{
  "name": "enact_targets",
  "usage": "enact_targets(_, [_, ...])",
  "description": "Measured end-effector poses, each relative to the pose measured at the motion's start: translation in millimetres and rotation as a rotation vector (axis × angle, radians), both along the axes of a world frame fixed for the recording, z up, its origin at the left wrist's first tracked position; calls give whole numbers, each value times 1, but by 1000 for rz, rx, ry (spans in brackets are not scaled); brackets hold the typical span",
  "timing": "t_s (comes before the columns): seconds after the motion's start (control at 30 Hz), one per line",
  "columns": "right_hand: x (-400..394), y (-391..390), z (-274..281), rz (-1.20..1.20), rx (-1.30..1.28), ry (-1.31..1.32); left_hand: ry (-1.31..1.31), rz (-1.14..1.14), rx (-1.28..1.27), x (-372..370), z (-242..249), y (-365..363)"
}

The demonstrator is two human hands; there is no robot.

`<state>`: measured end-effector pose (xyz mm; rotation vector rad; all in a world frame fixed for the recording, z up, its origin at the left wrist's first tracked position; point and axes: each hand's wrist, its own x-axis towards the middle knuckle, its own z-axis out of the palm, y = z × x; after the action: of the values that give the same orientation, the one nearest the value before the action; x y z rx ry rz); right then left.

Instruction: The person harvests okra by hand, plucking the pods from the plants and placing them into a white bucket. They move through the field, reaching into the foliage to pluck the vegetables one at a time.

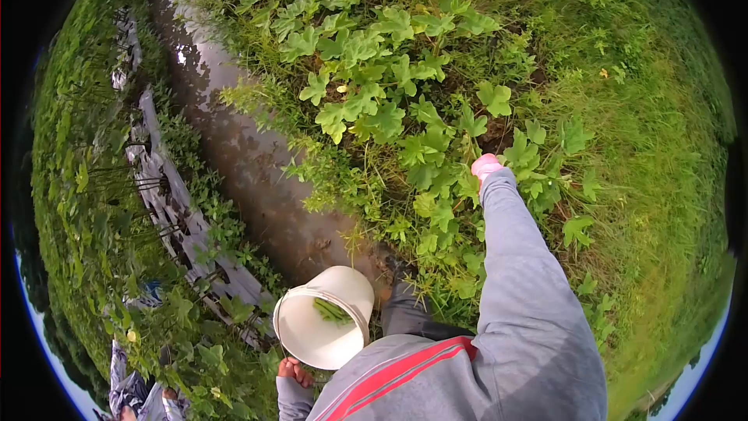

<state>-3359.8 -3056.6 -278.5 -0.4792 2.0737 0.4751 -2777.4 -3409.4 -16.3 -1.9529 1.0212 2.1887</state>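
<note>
My left hand (294, 373) is bare, its fingers curled at the lower rim of a white bucket (322, 343). The bucket tilts with its mouth toward me, and several slender green pods (331, 312) lie inside. Stretched far forward, my right hand (487, 165) wears a pink glove and reaches in among the broad lobed leaves of a green plant (520, 157). Its fingers are hidden from me, so what they touch does not show. More of these leafy plants (374, 54) grow ahead.
A muddy, water-filled furrow (257, 195) runs along my left. Beyond it stretches torn grey plastic sheeting (175, 187) beside another leafy row (86, 210). A person in patterned clothing (128, 382) is at the lower left. Tall grass (654, 179) covers the right side.
</note>
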Motion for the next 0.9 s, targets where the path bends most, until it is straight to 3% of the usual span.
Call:
enact_targets(0.03, [1, -13, 28, -144, 30, 9, -10, 13, -10, 1, -1, 0])
enact_targets(0.1, [10, -21, 44, -179, -31, 161, 2, 16, -31, 0, 0, 1])
enact_targets(0.13, [7, -27, 59, 99, 43, 1, 17, 20, -55, 1, 1, 1])
enact_targets(0.2, [-1, -9, 18, 175, 28, -51, -8, 19, -64, 0, -1, -3])
enact_targets(0.3, [-4, -5, 22, 223, -67, -73, -38, 37, -73, 7, -3, -7])
enact_targets(0.4, [-19, 3, -13, -646, -283, -59, -52, 44, -68, 14, -10, -12])
enact_targets(0.5, [-12, 2, -5, -845, -481, -77, -40, 6, -73, 16, -10, -10])
enact_targets(0.53, [-16, 17, -57, -723, -531, -30, -12, -17, -85, 16, -10, -9])
enact_targets(0.57, [-14, 20, -51, -723, -532, -33, -14, -17, -87, 16, -9, -9])
enact_targets(0.6, [-9, 24, -44, -929, -633, -110, -16, -9, -83, 16, -8, -10])
enact_targets(0.67, [-19, 38, -108, -666, -443, 0, -22, -3, -79, 15, -4, -11])
enact_targets(0.73, [-22, 51, -116, -805, -517, -50, 17, 33, -12, 9, 3, -13])
enact_targets(0.83, [-17, 14, -32, -622, -355, -86, 44, -2, 11, 12, 2, -17])
enact_targets(0.9, [-17, -6, -5, -534, -285, -51, 4, 0, -2, 0, 3, -15])
